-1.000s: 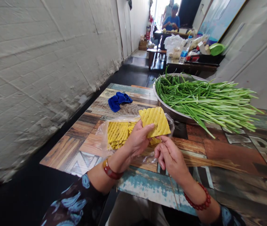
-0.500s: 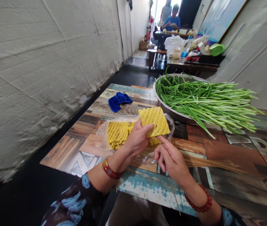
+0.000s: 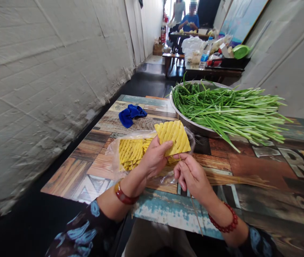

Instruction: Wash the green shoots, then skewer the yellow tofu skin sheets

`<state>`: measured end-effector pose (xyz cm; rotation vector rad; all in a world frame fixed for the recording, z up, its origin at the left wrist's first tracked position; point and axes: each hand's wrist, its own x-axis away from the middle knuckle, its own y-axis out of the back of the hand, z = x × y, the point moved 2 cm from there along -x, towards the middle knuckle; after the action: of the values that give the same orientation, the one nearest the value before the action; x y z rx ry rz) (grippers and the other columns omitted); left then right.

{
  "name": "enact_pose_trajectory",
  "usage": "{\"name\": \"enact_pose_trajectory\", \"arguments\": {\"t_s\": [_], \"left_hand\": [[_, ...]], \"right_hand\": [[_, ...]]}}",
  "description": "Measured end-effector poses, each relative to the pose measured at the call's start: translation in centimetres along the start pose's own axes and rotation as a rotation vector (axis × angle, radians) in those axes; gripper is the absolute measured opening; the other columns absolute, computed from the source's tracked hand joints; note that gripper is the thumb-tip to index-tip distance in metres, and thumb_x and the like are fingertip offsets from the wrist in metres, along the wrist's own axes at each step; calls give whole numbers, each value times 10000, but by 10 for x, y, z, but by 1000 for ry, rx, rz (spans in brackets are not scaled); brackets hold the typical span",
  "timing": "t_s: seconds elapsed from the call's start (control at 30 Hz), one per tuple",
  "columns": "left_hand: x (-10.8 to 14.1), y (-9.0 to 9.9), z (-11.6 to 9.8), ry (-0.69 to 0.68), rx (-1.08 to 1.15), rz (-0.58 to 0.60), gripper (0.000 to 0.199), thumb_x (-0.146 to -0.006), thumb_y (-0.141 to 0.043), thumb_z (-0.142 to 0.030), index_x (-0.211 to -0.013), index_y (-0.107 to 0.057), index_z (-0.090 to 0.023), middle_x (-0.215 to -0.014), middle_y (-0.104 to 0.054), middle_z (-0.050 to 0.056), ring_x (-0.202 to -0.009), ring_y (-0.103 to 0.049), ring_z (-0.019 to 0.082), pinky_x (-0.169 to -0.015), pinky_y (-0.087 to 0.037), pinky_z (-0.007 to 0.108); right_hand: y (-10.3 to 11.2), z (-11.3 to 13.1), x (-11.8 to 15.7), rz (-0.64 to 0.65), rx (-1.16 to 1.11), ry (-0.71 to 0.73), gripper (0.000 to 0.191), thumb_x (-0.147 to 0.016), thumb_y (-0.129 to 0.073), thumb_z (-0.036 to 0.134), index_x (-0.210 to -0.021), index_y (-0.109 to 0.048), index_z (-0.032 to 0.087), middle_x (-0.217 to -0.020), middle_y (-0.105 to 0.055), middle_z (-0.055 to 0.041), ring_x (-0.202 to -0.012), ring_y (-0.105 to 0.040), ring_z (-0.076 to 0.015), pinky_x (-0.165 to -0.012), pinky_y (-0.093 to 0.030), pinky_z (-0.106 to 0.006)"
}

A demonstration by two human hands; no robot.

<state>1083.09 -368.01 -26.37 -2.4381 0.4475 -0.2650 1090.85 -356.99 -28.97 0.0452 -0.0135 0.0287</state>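
My left hand (image 3: 156, 155) pinches a yellow slab with slanting cuts (image 3: 173, 137) at its lower left edge. Just below the slab's lower edge, my right hand (image 3: 192, 175) grips a thin wooden skewer (image 3: 196, 214), whose upper end meets the slab and whose lower end points down past the table edge. Whether the tip is inside the slab cannot be made out. Under my hands lies a clear plastic bag (image 3: 111, 148) with more yellow scored slabs (image 3: 130, 151). Several loose skewers (image 3: 237, 179) lie on the table to the right of my right hand.
A metal basin (image 3: 173, 103) heaped with long green stalks (image 3: 232, 110) stands at the back right of the patterned table (image 3: 69, 171). A blue cloth (image 3: 131, 115) lies behind the bag. Farther back are a cluttered table and two people; a white wall runs along the left.
The view has shifted slightly, so the scene sits a little farther left. The skewer's lower end has risen slightly toward the slab. Both hands keep their grips.
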Motion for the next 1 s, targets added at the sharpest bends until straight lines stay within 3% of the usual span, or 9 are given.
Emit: {"name": "enact_pose_trajectory", "arguments": {"t_s": [0.2,0.43,0.63,1.0], "left_hand": [[1,0,2,7,-6,9,539,-728,-763,-214,-1251,-639,-182,-1084,-750,100,-1060,-695,285,-953,-547,410],[2,2,7,46,-24,7,469,-713,-775,-223,-1164,-664,-164,-964,-756,79,-897,-719,231,-786,-570,321],[1,2,3,41,28,-27,522,-689,-786,-207,-1192,-659,-150,-1032,-762,95,-966,-718,250,-858,-566,345],[-2,4,3,38,86,-90,451,-743,-771,-239,-1169,-671,-132,-973,-776,95,-903,-740,246,-776,-584,309]], "right_hand": [[0,-3,-2,-7,-14,-1,329,-986,-429,496,-1034,-519,183,-634,-570,69,-328,-423,-44,-347,-318,-167],[4,-9,-3,-52,0,14,311,-994,-461,462,-994,-552,165,-625,-589,60,-350,-448,-39,-383,-338,-170],[2,-7,-3,-40,-31,15,318,-990,-470,458,-1006,-580,160,-615,-582,63,-346,-428,-33,-373,-325,-166],[3,-6,-1,1,-8,30,321,-991,-464,444,-992,-602,154,-637,-584,47,-352,-422,-35,-381,-335,-181]]}}
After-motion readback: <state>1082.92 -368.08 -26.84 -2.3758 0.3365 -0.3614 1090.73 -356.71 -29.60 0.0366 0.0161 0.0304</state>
